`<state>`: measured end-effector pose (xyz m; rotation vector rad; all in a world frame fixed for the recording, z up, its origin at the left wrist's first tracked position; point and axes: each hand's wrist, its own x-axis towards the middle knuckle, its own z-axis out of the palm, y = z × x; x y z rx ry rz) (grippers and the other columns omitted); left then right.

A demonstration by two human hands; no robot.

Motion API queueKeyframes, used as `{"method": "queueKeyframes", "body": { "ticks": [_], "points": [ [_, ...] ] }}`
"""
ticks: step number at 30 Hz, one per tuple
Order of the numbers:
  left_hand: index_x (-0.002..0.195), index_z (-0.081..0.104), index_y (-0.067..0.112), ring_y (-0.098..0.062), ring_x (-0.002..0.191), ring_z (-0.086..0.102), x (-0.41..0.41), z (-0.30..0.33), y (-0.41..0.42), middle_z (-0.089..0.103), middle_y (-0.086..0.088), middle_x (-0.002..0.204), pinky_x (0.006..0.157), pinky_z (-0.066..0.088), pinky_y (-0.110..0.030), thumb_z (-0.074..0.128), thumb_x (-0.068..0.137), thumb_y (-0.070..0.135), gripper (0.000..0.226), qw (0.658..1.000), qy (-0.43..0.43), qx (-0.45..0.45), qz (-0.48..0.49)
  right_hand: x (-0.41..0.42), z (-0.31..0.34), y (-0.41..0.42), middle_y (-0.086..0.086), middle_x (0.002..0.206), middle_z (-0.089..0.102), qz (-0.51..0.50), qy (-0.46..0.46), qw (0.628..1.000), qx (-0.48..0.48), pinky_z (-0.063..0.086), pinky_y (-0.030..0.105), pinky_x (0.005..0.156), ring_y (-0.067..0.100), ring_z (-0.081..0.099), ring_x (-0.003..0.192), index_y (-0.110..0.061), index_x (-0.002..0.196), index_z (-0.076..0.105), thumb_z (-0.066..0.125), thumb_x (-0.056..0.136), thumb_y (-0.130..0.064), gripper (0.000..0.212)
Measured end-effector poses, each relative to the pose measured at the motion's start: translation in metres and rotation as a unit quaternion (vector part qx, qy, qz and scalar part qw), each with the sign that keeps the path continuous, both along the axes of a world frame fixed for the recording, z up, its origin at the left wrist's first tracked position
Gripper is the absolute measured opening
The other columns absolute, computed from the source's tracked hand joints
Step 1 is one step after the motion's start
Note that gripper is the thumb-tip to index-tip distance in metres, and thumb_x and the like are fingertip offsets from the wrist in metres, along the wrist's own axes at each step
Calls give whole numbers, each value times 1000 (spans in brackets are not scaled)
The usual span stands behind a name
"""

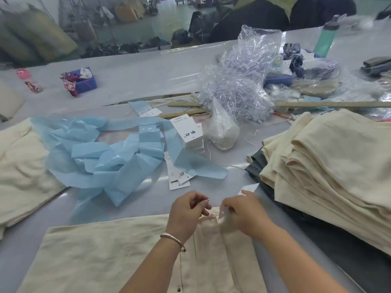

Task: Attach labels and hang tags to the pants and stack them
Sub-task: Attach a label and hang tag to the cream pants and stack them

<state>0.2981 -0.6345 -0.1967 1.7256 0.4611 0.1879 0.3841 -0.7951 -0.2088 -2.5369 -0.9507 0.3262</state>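
Note:
Cream pants [101, 256] lie flat in front of me, waistband at the far edge. My left hand [187, 212] hovers over the waistband with fingers curled, pinching a thin pale string end. My right hand [243, 214] grips a white hang tag [248, 188] and a blurred white piece at the waistband. A pile of white hang tags [190, 132] stands in the middle of the table, and loose tags [178, 176] lie nearer me. A stack of folded cream pants [330, 166] sits to the right.
Crumpled blue paper strips [110, 151] spread left of centre. A clear bag of plastic tag strings [239, 89] and a small bag of white string [224, 132] lie behind. Wooden rulers [330, 104], a green bottle [325, 37] and more cream cloth [19, 172] at left.

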Motion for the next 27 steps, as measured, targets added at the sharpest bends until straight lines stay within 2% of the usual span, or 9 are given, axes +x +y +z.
{"method": "queueKeyframes", "body": {
  "ticks": [2, 4, 8, 10, 13, 17, 22, 25, 27],
  "points": [
    [81, 67, 12, -12, 55, 62, 1, 2, 0, 69, 1, 64, 58, 49, -19, 60, 89, -3, 18, 1000, -9, 15, -6, 4, 8, 4, -9, 81, 70, -53, 17, 996, 76, 36, 23, 79, 19, 55, 83, -26, 95, 64, 43, 81, -5, 33],
    [80, 67, 14, -9, 56, 61, 1, 4, 0, 67, 4, 63, 59, 49, -19, 61, 89, -2, 19, 999, -14, 28, -13, 7, 14, 10, -11, 79, 65, -61, 50, 993, 83, 30, 24, 70, 14, 53, 83, -27, 107, 56, 43, 83, -5, 35],
    [77, 67, 11, -5, 55, 59, -1, -1, -6, 66, 1, 63, 59, 48, -17, 63, 87, -3, 19, 998, 11, 41, -35, 0, -2, 8, -9, 109, 49, -61, -11, 998, -25, 28, 29, 87, 15, 46, 107, -26, 108, 49, 59, 83, -18, 28],
    [75, 65, 10, -6, 51, 58, -4, -6, -11, 66, 1, 62, 57, 47, -18, 63, 87, -3, 18, 998, 31, 41, -48, -10, -17, 1, -11, 105, 48, -70, -47, 996, 7, 27, 28, 85, 15, 45, 105, -26, 97, 58, 62, 77, -13, 24],
    [71, 63, 14, -5, 51, 58, -6, -14, -14, 67, 3, 62, 57, 48, -19, 65, 86, 1, 20, 995, 52, 63, -61, -21, -31, -3, -10, 90, 54, -66, 5, 995, 74, 29, 29, 79, 16, 51, 95, -22, 89, 66, 64, 73, -14, 18],
    [72, 64, 18, -1, 57, 58, -7, -20, -19, 65, 7, 62, 62, 46, -19, 69, 84, 9, 16, 987, 62, 131, -77, -23, -41, 2, -8, 96, 58, -52, -6, 997, 51, 29, 30, 82, 15, 49, 100, -21, 92, 68, 60, 86, -20, 10],
    [70, 63, 24, -3, 60, 51, -3, -20, -25, 61, 9, 63, 61, 40, -16, 70, 83, 15, 18, 980, 56, 175, -76, -19, -46, 7, -4, 112, 51, -15, -62, 997, -33, 26, 28, 87, 19, 43, 111, -20, 107, 58, 44, 97, -23, 18],
    [70, 61, 26, 0, 60, 53, -2, -20, -25, 61, 11, 63, 61, 39, -11, 70, 84, 15, 20, 978, 56, 187, -76, -21, -44, 8, 2, 114, 50, -40, -80, 994, -65, 30, 32, 89, 25, 45, 110, -15, 107, 56, 50, 93, -18, 15],
    [70, 62, 26, 1, 61, 55, -3, -20, -26, 61, 12, 63, 62, 39, -11, 69, 84, 14, 20, 978, 56, 186, -80, -24, -34, 11, 2, 102, 55, -49, -97, 988, -107, 37, 33, 83, 25, 53, 99, -15, 94, 61, 66, 82, -16, 14]
  ]
}}
